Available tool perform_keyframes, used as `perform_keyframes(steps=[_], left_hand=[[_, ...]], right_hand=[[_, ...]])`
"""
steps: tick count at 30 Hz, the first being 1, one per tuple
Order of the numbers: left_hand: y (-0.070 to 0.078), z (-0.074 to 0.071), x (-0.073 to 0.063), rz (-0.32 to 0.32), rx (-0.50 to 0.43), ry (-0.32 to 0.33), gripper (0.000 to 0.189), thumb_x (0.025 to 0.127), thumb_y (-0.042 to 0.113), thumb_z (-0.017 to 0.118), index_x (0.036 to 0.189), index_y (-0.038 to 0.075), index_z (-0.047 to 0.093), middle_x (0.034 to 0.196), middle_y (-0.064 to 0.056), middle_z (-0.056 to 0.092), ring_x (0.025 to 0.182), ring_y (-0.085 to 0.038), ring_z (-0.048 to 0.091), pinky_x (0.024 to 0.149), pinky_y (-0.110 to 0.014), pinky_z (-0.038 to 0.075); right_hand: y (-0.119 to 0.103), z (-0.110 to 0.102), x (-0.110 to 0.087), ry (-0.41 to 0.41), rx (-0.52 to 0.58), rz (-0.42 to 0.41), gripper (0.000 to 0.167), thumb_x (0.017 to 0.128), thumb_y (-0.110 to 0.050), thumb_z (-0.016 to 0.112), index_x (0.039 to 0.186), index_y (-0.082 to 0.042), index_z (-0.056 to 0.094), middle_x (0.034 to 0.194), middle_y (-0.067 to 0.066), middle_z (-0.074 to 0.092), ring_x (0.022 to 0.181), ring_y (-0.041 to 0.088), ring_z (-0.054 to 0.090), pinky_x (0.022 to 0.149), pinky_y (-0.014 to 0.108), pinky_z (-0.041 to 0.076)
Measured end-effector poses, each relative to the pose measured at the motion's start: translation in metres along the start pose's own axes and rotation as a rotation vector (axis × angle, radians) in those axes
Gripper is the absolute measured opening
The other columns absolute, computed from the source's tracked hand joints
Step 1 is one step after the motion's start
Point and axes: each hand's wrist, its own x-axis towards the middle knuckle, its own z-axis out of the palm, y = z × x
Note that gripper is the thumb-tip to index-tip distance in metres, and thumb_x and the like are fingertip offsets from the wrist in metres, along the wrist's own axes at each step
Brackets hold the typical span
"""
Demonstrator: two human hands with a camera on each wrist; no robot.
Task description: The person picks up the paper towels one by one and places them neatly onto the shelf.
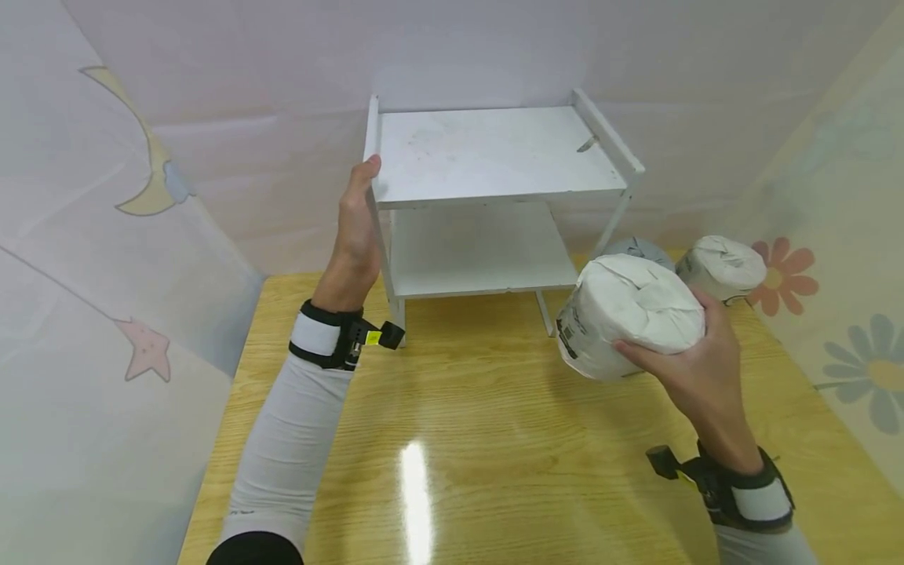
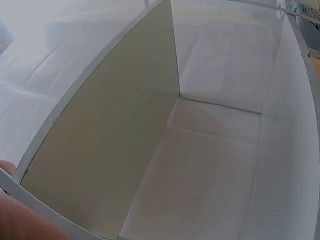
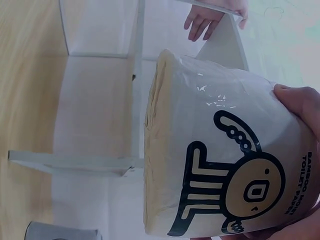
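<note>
A white two-tier shelf stands at the back of the table. My left hand grips its left side frame near the top front corner, thumb over the edge. In the right wrist view, the fingers of that left hand show below the upper board. My right hand holds a paper-wrapped toilet paper roll in front of the shelf's right leg. Black print and a cartoon animal mark the roll's wrapper in the right wrist view. The left wrist view looks between the shelf's boards.
Another white wrapped roll stands at the back right, beside a greyish one partly hidden behind the held roll. The wooden table runs up to printed sheets on the sides and back. Both wrists wear strapped cameras.
</note>
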Motion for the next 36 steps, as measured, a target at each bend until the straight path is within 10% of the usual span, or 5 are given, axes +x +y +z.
perform_keyframes(steps=[36], left_hand=[[0.000,-0.003,0.002,-0.014,0.010,0.023,0.066,0.099,0.048,0.032,0.158,0.020,0.019,0.158,0.006,0.017,0.141,-0.005,0.014,0.116,-0.042,0.005]], right_hand=[[-0.047,0.068,0.028,-0.114,0.160,-0.211,0.103,0.057,-0.008,0.097,0.144,-0.006,0.043,0.137,0.008,0.051,0.121,0.020,0.047,0.096,0.036,0.037]])
